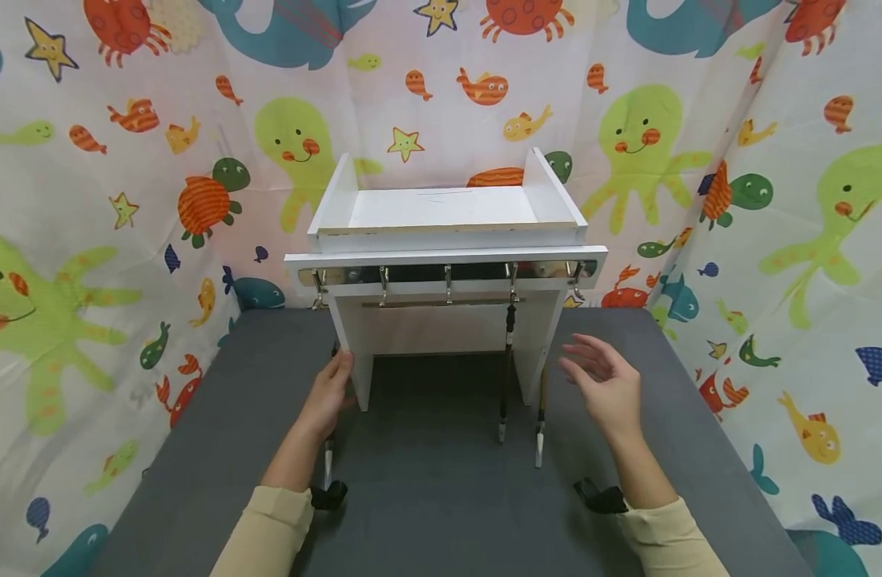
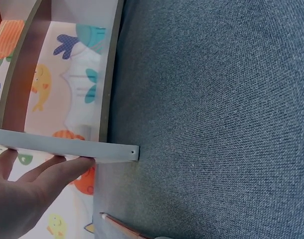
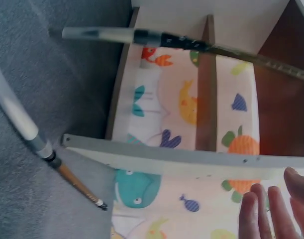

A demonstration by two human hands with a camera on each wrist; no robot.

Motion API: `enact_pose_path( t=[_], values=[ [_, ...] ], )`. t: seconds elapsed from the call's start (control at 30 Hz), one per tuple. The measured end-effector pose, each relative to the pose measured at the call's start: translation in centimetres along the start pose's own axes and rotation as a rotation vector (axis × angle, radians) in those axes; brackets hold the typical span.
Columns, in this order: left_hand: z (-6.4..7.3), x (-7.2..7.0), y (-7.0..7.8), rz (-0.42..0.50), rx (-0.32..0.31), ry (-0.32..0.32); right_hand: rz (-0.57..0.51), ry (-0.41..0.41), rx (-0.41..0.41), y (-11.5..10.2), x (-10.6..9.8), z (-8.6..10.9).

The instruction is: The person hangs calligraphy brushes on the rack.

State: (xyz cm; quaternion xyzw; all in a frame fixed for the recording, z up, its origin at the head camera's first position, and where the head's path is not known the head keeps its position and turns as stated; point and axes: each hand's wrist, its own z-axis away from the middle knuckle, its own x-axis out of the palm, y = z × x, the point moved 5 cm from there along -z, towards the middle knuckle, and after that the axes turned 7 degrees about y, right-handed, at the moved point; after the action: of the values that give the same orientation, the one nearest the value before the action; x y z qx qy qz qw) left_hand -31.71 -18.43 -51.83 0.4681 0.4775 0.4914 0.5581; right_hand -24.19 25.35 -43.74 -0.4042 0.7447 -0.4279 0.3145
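A white shelf rack [image 1: 451, 238] with a row of metal hooks stands on the grey mat. My left hand [image 1: 328, 393] is at its left side panel; in the left wrist view, extended fingers [image 2: 67, 169] touch the panel's outer face. My right hand [image 1: 605, 385] is apart from the right panel, fingers loosely bent and holding nothing. One writing brush [image 1: 509, 344] hangs tip down from a hook right of the middle. Another brush [image 1: 540, 433] lies on the mat beside the right panel. Partly hidden by my left hand is a third brush [image 1: 328, 461].
Grey cloth [image 1: 426, 497] covers the work surface. A curtain [image 1: 404, 112] printed with sea animals surrounds the back and sides. The rack has an upper tray [image 1: 444, 207] with raised sides. Black straps [image 1: 601, 497] sit at both wrists.
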Motion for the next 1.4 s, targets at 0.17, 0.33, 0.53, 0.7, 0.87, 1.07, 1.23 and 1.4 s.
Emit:
enact_pose_path(
  t=[0.17, 0.33, 0.53, 0.7, 0.87, 1.07, 1.23, 1.4],
  values=[
    [0.1, -0.2, 0.1, -0.003, 0.004, 0.011, 0.120, -0.038, 0.094, 2.1, 0.1, -0.4],
    [-0.1, -0.3, 0.4, 0.010, -0.004, 0.008, 0.187, -0.133, 0.238, 4.8, 0.9, -1.2],
    [-0.1, -0.4, 0.7, 0.001, 0.001, 0.011, 0.202, -0.192, 0.365, 8.1, 2.0, -1.8],
    [0.2, -0.3, 0.7, -0.010, 0.018, 0.014, 0.225, -0.212, 0.414, 10.5, 2.7, -1.8],
    [0.3, -0.3, 0.4, -0.010, 0.018, 0.013, 0.299, -0.241, 0.442, 12.1, 3.4, -1.4],
    [0.2, -0.2, 0.3, -0.011, 0.019, 0.000, 0.408, -0.205, 0.452, 12.8, 4.1, -1.0],
    [0.3, 0.1, 0.2, 0.003, 0.024, -0.010, 0.458, -0.188, 0.452, 13.5, 4.2, -0.9],
    [0.5, 0.1, 0.2, 0.004, 0.023, -0.013, 0.519, -0.203, 0.431, 14.1, 4.4, -0.8]
  ],
)
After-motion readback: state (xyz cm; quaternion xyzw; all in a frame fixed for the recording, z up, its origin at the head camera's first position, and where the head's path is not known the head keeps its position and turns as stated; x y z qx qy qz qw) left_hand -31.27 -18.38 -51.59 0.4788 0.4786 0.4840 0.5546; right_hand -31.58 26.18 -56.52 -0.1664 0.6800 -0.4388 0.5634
